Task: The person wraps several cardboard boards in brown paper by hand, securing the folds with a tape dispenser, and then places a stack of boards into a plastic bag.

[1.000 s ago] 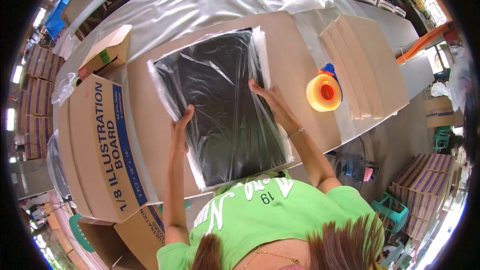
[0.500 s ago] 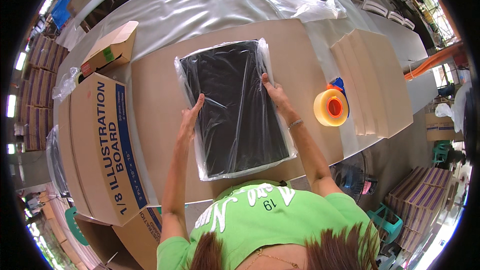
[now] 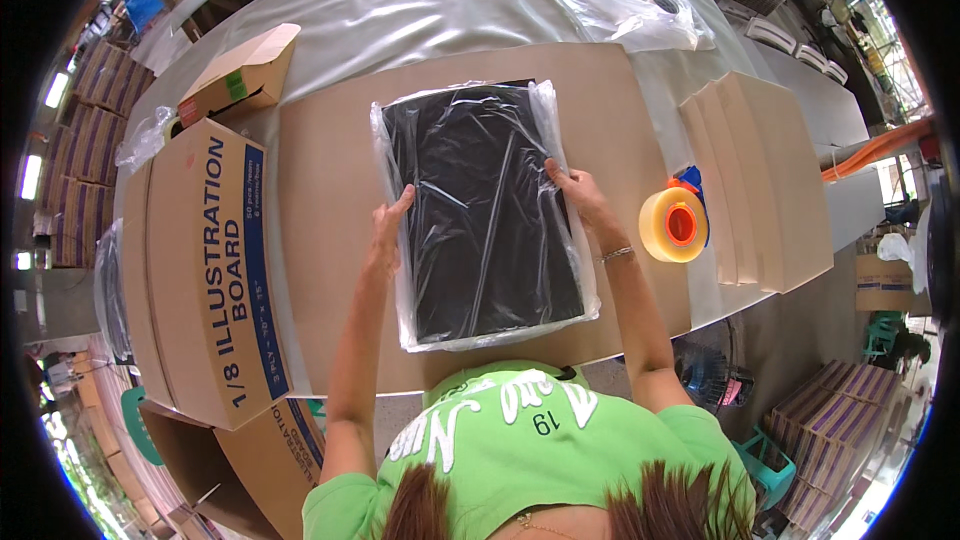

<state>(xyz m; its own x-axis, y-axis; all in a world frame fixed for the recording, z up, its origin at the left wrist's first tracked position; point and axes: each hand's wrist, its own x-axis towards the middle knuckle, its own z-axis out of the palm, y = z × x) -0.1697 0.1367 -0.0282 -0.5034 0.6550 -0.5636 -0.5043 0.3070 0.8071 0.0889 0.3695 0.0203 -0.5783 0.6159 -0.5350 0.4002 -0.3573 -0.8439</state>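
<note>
Both hands press flat against the long edges of a black sheet stack in a clear plastic bag (image 3: pixel 485 215), neither one closed around it: the left hand (image 3: pixel 388 230) lies with fingers stretched out along the bag's left edge, and the right hand (image 3: pixel 578 198) rests its spread fingers on the right edge, a thin bracelet showing at the wrist. From the head view, the bagged stack lies flat in the middle of a brown cardboard sheet (image 3: pixel 320 190) that covers the worktable, its loose plastic margin wrinkled on all sides. To the person's left a large printed cardboard carton (image 3: pixel 195 270) lies beside the sheet, with a smaller open cardboard box (image 3: pixel 240 75) beyond it. To the right, just beside the brown sheet, sits a roll of clear packing tape (image 3: pixel 675 225) with a blue and red dispenser, next to a fanned row of plain tan boards (image 3: pixel 760 180). Farther back, an empty clear bag (image 3: pixel 625 0) lies on the pale table cover (image 3: pixel 420 0).
</note>
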